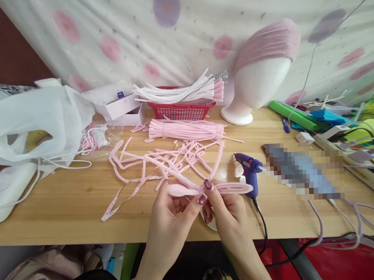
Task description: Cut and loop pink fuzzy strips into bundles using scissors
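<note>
Between my two hands is a bow bent from pink pipe cleaners (235, 188), with a loop out to each side and long tails reaching up over the table. My left hand (178, 214) pinches it left of the centre, thumb on top. Close beside it, my right hand (229, 214) grips the middle knot between thumb and fingers. Loose pink pipe cleaner pieces (166, 157) lie tangled just beyond the hands. A pale round object, mostly hidden, sits beneath my right hand.
A blue hot glue gun (250, 172) stands right of my hands, its cord trailing off the table edge. Behind lie a pink pipe cleaner bundle (186, 129), a red basket (181, 111) and a white foam head (259, 85). A tape measure (111, 211) lies left.
</note>
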Motion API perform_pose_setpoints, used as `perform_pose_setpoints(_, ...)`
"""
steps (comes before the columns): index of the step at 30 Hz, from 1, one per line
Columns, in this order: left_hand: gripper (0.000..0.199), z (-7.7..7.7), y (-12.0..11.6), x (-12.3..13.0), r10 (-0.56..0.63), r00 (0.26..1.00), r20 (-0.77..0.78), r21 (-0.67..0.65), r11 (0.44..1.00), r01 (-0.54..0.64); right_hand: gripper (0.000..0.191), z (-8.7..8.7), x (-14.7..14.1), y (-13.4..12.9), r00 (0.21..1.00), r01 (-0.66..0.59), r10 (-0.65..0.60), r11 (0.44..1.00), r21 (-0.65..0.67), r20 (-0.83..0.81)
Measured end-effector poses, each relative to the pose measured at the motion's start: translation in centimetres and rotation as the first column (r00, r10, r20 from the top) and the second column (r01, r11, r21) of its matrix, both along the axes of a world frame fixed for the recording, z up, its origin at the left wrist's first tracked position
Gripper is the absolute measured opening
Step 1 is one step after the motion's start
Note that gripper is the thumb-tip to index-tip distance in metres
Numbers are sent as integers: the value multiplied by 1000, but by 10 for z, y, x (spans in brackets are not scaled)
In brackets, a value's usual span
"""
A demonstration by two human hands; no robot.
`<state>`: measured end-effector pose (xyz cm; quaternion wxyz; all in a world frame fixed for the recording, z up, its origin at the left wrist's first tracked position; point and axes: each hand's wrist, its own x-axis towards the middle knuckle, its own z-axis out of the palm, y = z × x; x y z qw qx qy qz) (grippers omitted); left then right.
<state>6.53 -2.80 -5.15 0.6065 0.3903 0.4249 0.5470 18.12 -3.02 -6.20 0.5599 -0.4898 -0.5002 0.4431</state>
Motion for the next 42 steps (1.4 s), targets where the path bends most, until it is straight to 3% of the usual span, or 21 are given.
perform_pose_setpoints(2,15,-3,2,-5,25,975,-222,127,992,3,56,0,3,-2,1000,-3,3,1000,10,10)
perform_pose_setpoints(4,10,-3,6,-10,61,898,-435,297,952,79,54,0,5,-4,1000,-14,13,1000,15,24)
perform_pose_setpoints(7,29,-1,11,-15,96,829,-551,449,871,198,56,0,5,-6,1000,-18,18,999,-27,-8)
perform_pose_setpoints(9,41,-2,11,-13,48,863,-503,439,874,208,60,1,2,-6,991,-42,32,996,-74,-127)
perform_pose_setpoints(12,47,-6,1,-1,-10,966,-258,278,957,85,62,3,-8,-6,908,-111,51,986,-123,-415)
perform_pose_setpoints(14,49,-9,-8,12,78,993,-84,126,990,-67,62,5,-15,-5,836,-117,23,984,-138,-548)
perform_pose_setpoints(16,51,-10,-13,24,190,982,2,21,982,-190,64,7,-21,-5,799,-77,-31,985,-153,-601)
perform_pose_setpoints(20,51,-7,-16,42,330,942,62,-32,944,-328,65,6,-27,-5,767,12,-114,986,-164,-631)
perform_pose_setpoints(27,51,-16,-11,46,388,905,175,-53,922,-384,60,-5,-36,-4,693,122,-175,985,-125,-699)
perform_pose_setpoints(31,52,-20,-5,45,399,897,189,-62,917,-395,58,-1,-39,2,643,138,-196,980,-140,-740)
perform_pose_setpoints(38,55,-1,6,51,466,862,199,-129,884,-448,54,18,-37,17,602,61,-183,981,-184,-777)
perform_pose_setpoints(42,58,4,10,50,441,850,287,-165,897,-409,53,24,-35,20,616,15,-140,986,-166,-775)
